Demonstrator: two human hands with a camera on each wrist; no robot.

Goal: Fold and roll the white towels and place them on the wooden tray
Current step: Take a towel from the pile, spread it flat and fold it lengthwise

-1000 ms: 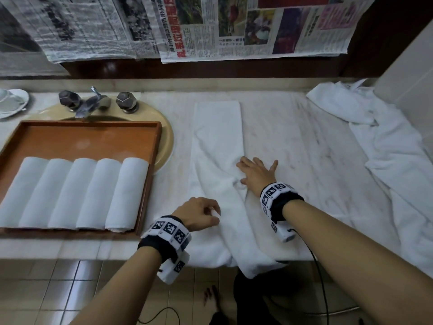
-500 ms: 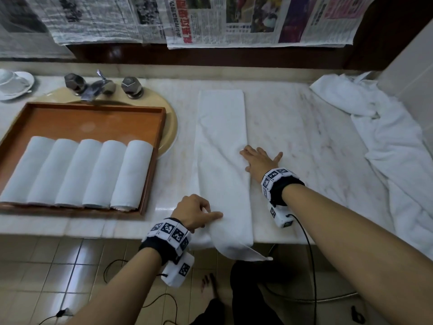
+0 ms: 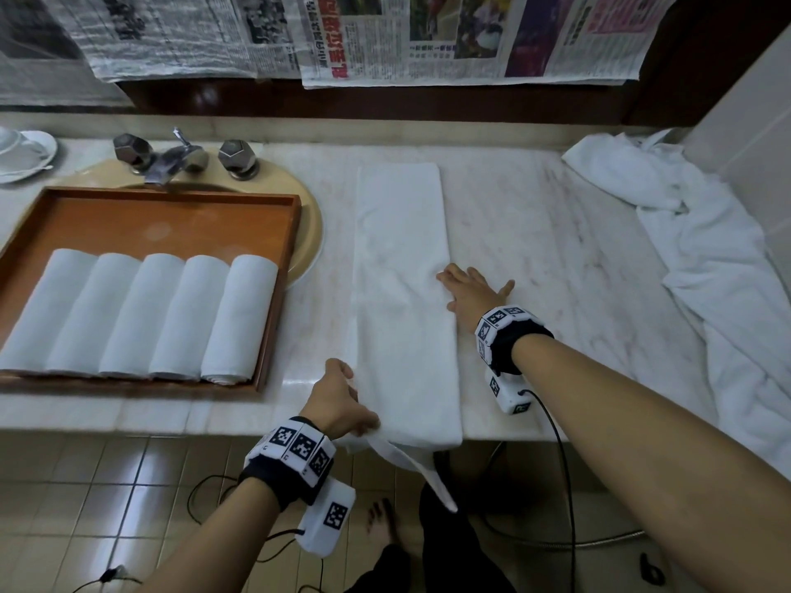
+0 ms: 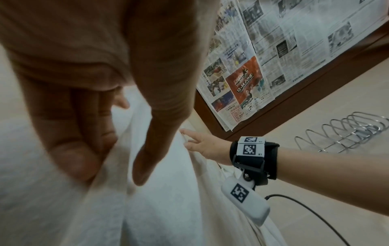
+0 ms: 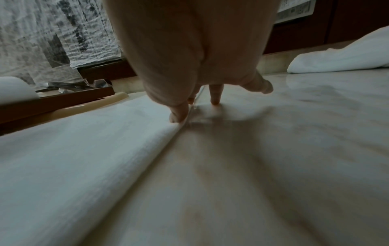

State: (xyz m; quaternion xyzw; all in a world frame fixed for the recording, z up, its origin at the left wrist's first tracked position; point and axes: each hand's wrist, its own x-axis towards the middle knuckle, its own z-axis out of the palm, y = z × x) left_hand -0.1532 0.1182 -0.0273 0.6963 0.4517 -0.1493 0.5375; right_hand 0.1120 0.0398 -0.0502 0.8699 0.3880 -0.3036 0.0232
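A white towel (image 3: 402, 293) lies folded into a long narrow strip on the marble counter (image 3: 556, 250), its near end hanging over the front edge. My left hand (image 3: 342, 400) pinches the strip's near left edge (image 4: 118, 174) by the counter front. My right hand (image 3: 471, 288) lies flat with spread fingers (image 5: 179, 113) against the strip's right edge (image 5: 105, 158). The wooden tray (image 3: 141, 216) at the left holds several rolled white towels (image 3: 141, 314) side by side.
A pile of loose white towels (image 3: 706, 271) covers the counter's right end by the tiled wall. A beige sink (image 3: 306, 233) with a chrome tap (image 3: 171, 158) lies under the tray's far side. Cup and saucer (image 3: 21, 151) at far left. Newspapers (image 3: 428, 36) hang behind.
The towel's near part, loose and rumpled a second ago, now lies as a straight strip. My left hand moved toward the counter's front edge with the towel edge; my right hand stayed at the right edge.
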